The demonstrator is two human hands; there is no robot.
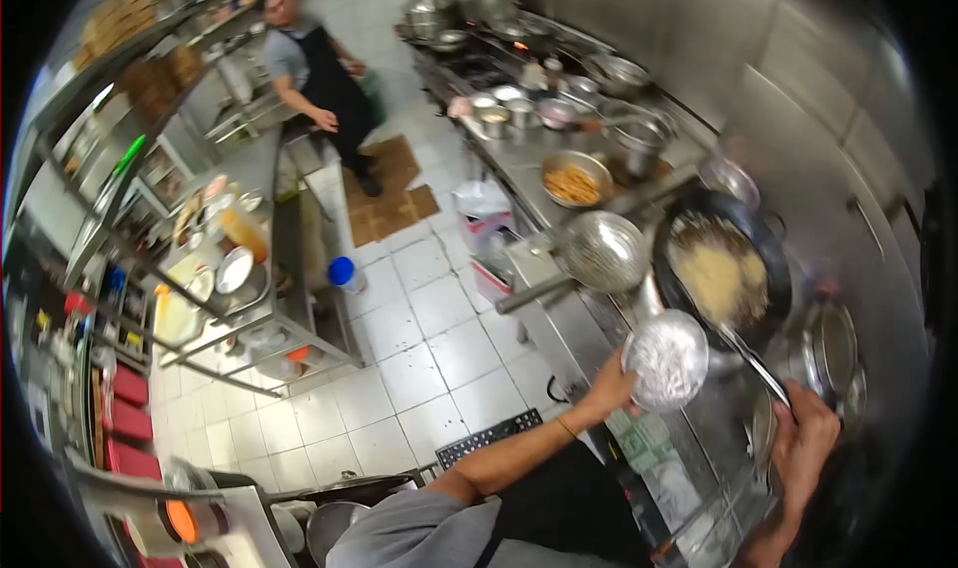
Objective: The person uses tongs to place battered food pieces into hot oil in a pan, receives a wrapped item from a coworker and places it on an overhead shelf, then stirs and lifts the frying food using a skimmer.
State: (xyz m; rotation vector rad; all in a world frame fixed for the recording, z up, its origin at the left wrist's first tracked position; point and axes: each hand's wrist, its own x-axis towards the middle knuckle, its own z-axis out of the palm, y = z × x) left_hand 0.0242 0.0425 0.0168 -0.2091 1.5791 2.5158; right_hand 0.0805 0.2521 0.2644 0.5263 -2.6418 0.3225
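Observation:
My left hand point(614, 383) is closed on the rim of a silver metal bowl point(667, 363), tilted so its whitish, streaky inside faces me. In my right hand point(806, 430) is the long handle of a metal utensil point(755, 363); its far end reaches into a dark wok point(675, 290), and its head is hidden. Pale yellow food point(723, 277) floats in bubbling oil inside the wok. A round metal strainer point(602, 252) with a long handle lies just left of the wok, above the bowl.
A pan of orange-brown food point(576, 180) sits farther along the steel counter, near several small metal pots point(521, 111). A co-worker in a dark apron point(327, 79) stands in the aisle on cardboard point(389, 187). A blue bin point(344, 273) is on the tiled floor.

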